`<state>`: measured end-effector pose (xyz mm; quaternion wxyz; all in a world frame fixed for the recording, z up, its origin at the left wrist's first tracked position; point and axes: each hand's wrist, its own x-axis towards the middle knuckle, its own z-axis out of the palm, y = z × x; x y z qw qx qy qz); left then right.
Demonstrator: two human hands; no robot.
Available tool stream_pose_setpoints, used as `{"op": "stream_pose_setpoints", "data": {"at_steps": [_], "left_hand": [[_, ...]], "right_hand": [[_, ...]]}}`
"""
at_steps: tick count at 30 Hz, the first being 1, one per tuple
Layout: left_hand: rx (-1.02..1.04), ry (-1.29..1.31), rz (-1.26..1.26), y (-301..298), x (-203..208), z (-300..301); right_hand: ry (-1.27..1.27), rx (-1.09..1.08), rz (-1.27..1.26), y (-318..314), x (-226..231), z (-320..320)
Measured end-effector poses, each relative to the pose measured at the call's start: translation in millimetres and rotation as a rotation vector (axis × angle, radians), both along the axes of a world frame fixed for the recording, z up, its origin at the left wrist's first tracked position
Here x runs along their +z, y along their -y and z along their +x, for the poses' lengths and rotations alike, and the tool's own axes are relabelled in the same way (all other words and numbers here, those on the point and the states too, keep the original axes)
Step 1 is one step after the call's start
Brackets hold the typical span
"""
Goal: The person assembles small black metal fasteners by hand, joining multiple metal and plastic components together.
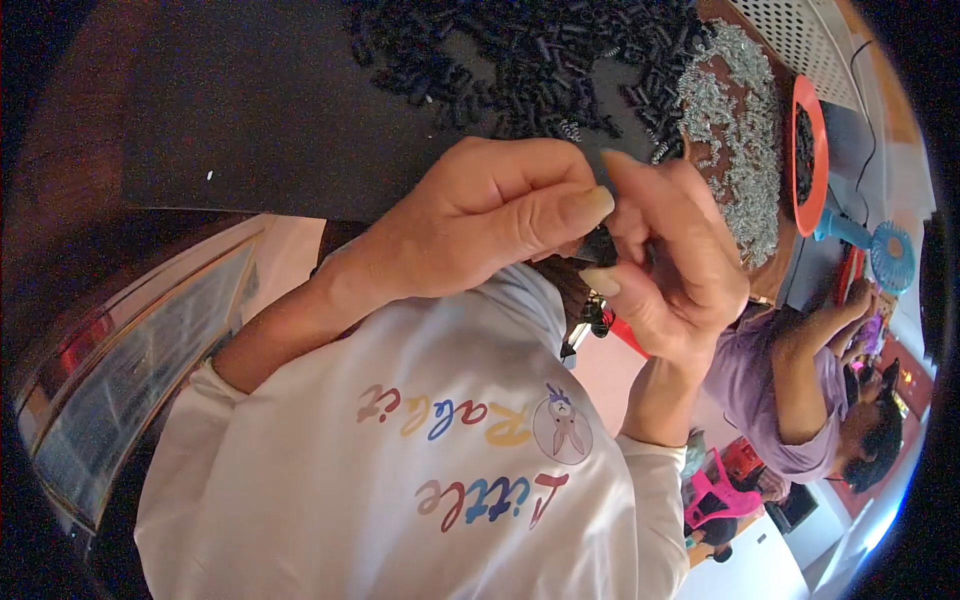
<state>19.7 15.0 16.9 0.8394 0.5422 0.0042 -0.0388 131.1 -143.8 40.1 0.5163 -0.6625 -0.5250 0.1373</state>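
Note:
My left hand (510,210) is closed, its thumb pressed along the curled index finger; whatever sits in that pinch is hidden. Facing it, my right hand (685,260) has its fingers curled inward, with the thumb low and the index fingertip raised beside the left thumb. A small dark patch shows between the two hands, too unclear to name. Just beyond them a heap of small black cylindrical pieces (540,60) spreads over the dark mat (270,120). To its right lies a pile of small silver metal springs (745,140). One loose spring (570,130) rests at the near edge of the black pieces.
An orange-red bowl (808,160) holding dark pieces stands right of the springs. Behind it is a white perforated basket (800,35). A blue handheld fan (890,255) is at the far right. Another person in a purple top (770,390) sits to the right, near a pink chair (718,490).

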Motion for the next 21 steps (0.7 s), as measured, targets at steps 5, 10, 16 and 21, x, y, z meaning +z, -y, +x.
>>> {"op": "stream_pose_setpoints", "data": {"at_steps": [5,10,16,21], "left_hand": [[0.081,-0.019,-0.142,6.0,-1.9,1.8],[0.070,0.043,-0.078,3.3,-14.1,1.0],[0.197,0.046,-0.101,5.4,-7.5,-2.9],[0.197,0.040,-0.064,0.8,-10.1,-2.2]], "right_hand": [[0.151,0.065,0.069,-9.3,3.5,2.0],[0.301,-0.022,0.179,-13.4,0.0,-3.9],[0.303,-0.131,0.247,-12.8,-8.1,-7.1],[0.309,-0.199,0.232,-8.3,-12.8,-8.0]]}}
